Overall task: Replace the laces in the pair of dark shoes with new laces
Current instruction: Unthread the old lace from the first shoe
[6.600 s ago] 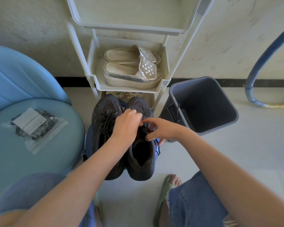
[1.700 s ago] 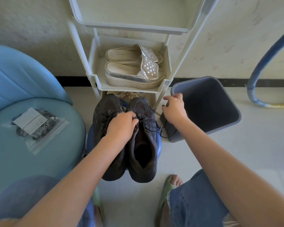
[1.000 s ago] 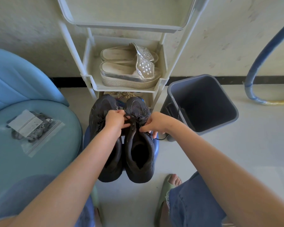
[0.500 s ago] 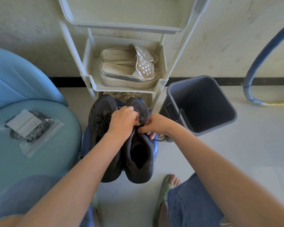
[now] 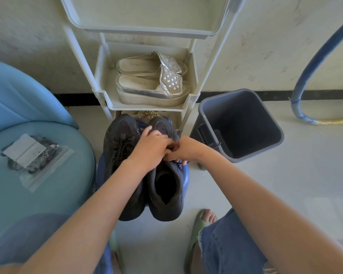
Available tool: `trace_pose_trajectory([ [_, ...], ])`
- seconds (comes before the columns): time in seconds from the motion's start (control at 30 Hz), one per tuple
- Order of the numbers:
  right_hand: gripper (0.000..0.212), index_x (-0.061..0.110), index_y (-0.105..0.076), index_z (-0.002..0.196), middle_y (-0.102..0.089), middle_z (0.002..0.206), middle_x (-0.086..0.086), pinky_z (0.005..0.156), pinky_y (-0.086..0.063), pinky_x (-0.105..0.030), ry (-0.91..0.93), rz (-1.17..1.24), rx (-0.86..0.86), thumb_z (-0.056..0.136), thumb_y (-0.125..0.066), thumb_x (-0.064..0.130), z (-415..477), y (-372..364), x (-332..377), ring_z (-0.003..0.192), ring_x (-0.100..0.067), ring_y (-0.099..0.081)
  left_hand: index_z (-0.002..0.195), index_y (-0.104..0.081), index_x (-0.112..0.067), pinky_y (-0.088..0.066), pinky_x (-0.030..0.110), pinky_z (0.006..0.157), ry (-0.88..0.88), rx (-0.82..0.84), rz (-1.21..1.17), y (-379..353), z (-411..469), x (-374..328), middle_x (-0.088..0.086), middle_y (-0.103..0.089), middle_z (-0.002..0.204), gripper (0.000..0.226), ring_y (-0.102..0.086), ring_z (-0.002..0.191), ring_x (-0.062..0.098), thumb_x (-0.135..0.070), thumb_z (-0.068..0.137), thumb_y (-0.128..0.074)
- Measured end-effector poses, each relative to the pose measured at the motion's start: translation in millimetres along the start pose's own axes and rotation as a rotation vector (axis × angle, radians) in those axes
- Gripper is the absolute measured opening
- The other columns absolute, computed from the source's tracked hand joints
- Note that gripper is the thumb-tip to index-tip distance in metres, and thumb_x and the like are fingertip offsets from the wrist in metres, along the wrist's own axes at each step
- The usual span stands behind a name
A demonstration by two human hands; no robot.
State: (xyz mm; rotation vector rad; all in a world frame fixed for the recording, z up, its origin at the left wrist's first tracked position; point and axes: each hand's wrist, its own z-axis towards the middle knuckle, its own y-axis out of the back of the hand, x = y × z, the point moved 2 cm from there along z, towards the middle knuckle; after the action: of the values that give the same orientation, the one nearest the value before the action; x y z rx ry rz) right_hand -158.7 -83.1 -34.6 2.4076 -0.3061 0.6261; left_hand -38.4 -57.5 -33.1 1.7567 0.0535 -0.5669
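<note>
The left hand (image 5: 151, 144) has its fingers curled down over the front of one dark shoe (image 5: 166, 192), gripping its upper near the eyelets. The right hand (image 5: 187, 150) is closed just beside it, knuckles touching. It seems to pinch the lace (image 5: 216, 146), though its fingertips are hidden. A short stretch of that cord shows toward the grey bin (image 5: 244, 125). The second shoe (image 5: 120, 147), laced, stands touching the first on a blue stool (image 5: 186, 176). A bag of laces (image 5: 34, 155) lies on the blue seat (image 5: 57, 194) to the left. Behind, a rack (image 5: 188, 103) holds sandals (image 5: 151, 88).
</note>
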Motion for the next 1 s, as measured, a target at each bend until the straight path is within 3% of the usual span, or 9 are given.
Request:
trace_pose_trajectory([
  [0.1,0.029,0.001,-0.067,0.081,-0.062,0.068,-0.002,0.056,-0.044,-0.016,0.007,0.014,-0.002,0.083,-0.069,0.03,0.8,1.1,-1.0,0.056,-0.011,-0.055,0.11,-0.066,-0.035,-0.017,0.029,0.107,-0.008,-0.014,0.175,-1.8,0.2,8.0,-0.009,-0.064,0.104,0.023,-0.048,0.113,0.014,-0.027,0.09,-0.056],
  [0.23,0.03,0.003,-0.064,0.074,-0.063,0.072,-0.008,0.059,-0.044,-0.019,0.011,0.031,-0.003,0.083,-0.07,0.031,1.4,-0.5,-2.4,0.06,-0.014,-0.054,0.117,-0.065,-0.039,-0.027,0.027,0.095,-0.012,-0.07,0.152,-0.5,-3.9,13.5,-0.004,-0.048,0.104,0.028,-0.041,0.108,0.018,-0.032,0.091,-0.058],
  [0.4,0.03,0.005,-0.064,0.075,-0.062,0.067,-0.003,0.054,-0.042,-0.013,0.028,0.047,-0.02,0.085,-0.069,0.032,-1.6,-1.3,-4.1,0.056,-0.01,-0.053,0.1,-0.071,-0.026,-0.031,0.028,0.092,0.04,-0.071,0.165,-2.5,-2.2,11.0,-0.005,-0.051,0.11,0.016,-0.041,0.11,0.018,-0.03,0.088,-0.062],
  [0.57,0.029,0.005,-0.063,0.072,-0.058,0.062,-0.001,0.057,-0.042,-0.015,0.041,0.036,-0.031,0.086,-0.068,0.03,-2.8,-0.6,-4.9,0.056,-0.011,-0.052,0.118,-0.063,-0.027,-0.03,0.027,0.081,0.01,-0.108,0.112,-4.0,-4.9,4.3,0.0,-0.05,0.115,0.036,-0.047,0.107,0.022,-0.012,0.085,-0.062],
  [0.8,0.03,0.004,-0.062,0.07,-0.059,0.064,-0.004,0.06,-0.043,-0.016,0.045,0.051,-0.046,0.085,-0.068,0.03,-2.3,-1.6,-5.6,0.058,-0.012,-0.052,0.098,-0.071,-0.027,-0.033,0.026,0.083,0.069,-0.104,0.162,-7.3,0.2,12.1,-0.007,-0.053,0.108,0.015,-0.043,0.109,0.017,-0.023,0.086,-0.064],
  [0.9,0.033,0.0,-0.067,0.077,-0.063,0.07,-0.007,0.061,-0.043,-0.017,0.04,0.067,-0.05,0.085,-0.068,0.032,-2.2,-1.1,-6.9,0.063,-0.014,-0.054,0.094,-0.067,-0.017,-0.035,0.028,0.08,0.07,-0.239,0.188,-8.0,-1.5,13.5,-0.001,-0.05,0.109,0.01,-0.046,0.104,0.019,-0.017,0.091,-0.057],
  [1.0,0.032,0.004,-0.069,0.079,-0.066,0.073,-0.003,0.062,-0.041,-0.018,0.027,0.054,-0.021,0.086,-0.068,0.036,-1.6,-0.7,-7.3,0.066,-0.012,-0.056,0.094,-0.062,-0.005,-0.036,0.026,0.075,0.3,-0.585,-0.058,12.7,-3.6,17.8,0.01,-0.049,0.114,0.011,-0.05,0.101,0.022,-0.009,0.094,-0.051],
])
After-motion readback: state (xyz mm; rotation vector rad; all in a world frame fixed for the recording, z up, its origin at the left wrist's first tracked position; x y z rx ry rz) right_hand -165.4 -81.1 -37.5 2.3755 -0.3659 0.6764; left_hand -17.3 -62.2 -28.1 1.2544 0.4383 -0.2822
